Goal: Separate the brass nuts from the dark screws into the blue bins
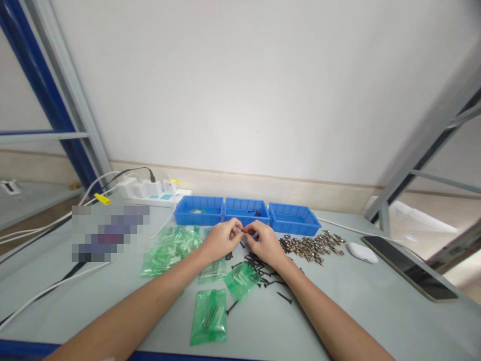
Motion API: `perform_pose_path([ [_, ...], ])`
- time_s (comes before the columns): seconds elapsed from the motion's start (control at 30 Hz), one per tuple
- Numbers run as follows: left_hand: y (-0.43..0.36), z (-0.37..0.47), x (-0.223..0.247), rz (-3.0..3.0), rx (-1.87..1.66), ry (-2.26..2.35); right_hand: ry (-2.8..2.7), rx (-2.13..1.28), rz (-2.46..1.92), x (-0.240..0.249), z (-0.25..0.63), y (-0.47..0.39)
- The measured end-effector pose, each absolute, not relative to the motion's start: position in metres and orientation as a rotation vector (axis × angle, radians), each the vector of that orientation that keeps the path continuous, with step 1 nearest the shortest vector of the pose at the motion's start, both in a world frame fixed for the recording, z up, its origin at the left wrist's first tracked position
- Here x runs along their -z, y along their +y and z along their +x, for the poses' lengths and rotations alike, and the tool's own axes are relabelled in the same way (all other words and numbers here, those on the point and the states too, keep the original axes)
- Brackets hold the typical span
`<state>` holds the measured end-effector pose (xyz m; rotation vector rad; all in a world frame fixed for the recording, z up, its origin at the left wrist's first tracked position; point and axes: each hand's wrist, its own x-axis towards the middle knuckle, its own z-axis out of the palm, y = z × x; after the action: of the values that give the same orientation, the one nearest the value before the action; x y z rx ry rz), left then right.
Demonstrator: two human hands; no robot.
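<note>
My left hand (224, 237) and my right hand (262, 241) meet fingertip to fingertip in front of the middle blue bin (246, 205). Both are closed in a pinch around something small and dark that I cannot make out. Black screws (284, 298) lie scattered below and beside my right hand. Green plastic bags (171, 250) are heaped left of my left hand. Nearer the front edge, one green bag with screws (209, 317) lies flat, and another green bag (241, 281) rests beside the screw pile. Brass-coloured metal parts (313, 246) are spread to the right of my right hand.
A left blue bin (199, 210) holds a small bag; the right blue bin (294, 219) stands beside the middle one. A power strip (161, 199) with cables is at the back left. A white case (362, 252) and a phone (409, 268) lie on the right.
</note>
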<state>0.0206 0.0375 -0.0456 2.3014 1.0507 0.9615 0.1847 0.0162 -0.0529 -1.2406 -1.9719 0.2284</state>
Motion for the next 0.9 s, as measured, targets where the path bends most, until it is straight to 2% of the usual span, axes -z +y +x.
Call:
perform_pose_path([
  [0.9, 0.0369, 0.0187, 0.0450, 2.281, -0.930, 1.093, -1.937, -0.295, -1.309, 0.0497, 0.1798, 0.0121],
])
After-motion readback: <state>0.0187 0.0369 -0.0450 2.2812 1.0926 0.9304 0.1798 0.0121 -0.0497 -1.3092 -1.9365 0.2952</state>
